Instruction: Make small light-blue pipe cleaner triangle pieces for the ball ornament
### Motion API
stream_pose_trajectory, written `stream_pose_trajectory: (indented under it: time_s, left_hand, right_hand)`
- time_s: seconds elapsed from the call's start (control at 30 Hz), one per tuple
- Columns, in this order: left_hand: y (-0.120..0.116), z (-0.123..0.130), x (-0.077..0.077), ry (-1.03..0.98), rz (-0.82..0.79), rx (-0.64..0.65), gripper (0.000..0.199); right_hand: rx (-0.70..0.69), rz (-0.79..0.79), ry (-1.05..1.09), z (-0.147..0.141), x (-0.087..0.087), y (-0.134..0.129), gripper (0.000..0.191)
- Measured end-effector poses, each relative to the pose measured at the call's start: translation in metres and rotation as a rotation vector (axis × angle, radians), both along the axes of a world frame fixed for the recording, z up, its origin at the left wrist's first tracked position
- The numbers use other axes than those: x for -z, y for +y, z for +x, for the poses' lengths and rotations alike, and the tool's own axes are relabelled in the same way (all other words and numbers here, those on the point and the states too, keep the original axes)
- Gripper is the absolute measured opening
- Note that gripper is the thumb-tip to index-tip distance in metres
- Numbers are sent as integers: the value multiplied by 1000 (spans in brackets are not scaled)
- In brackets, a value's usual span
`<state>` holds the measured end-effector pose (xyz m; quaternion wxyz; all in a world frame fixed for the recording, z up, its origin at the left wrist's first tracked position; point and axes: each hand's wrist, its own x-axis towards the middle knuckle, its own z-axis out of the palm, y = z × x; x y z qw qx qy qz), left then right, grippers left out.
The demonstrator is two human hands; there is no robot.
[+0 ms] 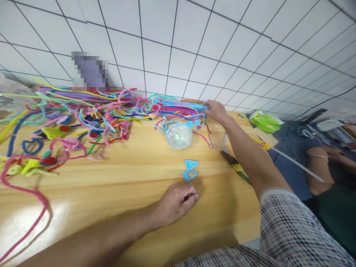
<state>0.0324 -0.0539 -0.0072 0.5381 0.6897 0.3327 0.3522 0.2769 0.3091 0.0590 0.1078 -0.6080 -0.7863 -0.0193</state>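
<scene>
My left hand (179, 204) rests on the wooden table with its fingers curled in, and nothing shows in it. Just beyond it lie two small light-blue pieces bent from pipe cleaners, a filled triangle (191, 164) and an outlined triangle (190, 175). Stretched out to the back of the table, my right hand (216, 111) has its fingers closed at the ends of a bundle of blue pipe cleaners (194, 106); the fingertips are partly hidden. A clear round bowl (179, 136) with a blue rim holds small, pale, shiny bits.
Many coloured pipe cleaners (94, 111) heap along the wall at left. Small scissors (212, 142) and pliers with yellow-green handles (236, 167) lie near my right arm. A green packet (265, 121) is at the right, beside another person's arms (319, 167).
</scene>
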Motion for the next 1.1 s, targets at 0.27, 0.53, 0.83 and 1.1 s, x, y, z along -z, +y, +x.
stream_pose_trajectory:
  time_s: [0.27,0.53,0.83,1.1]
  left_hand:
    - [0,1,0,-10,5,-1,30]
    - [1,0,1,-3,-11,-2,29]
    - [-5,-21,-40,-54,11,-212,35]
    - [124,-69,-111,230,556,-566,34]
  right_hand:
    - [116,85,19,9,-9,5,31]
    - [43,37,71,14,0,4,33]
    - [-42,11,147,-32,-2,5,32]
    - [-45,-22,90,-26,-19,-13,37]
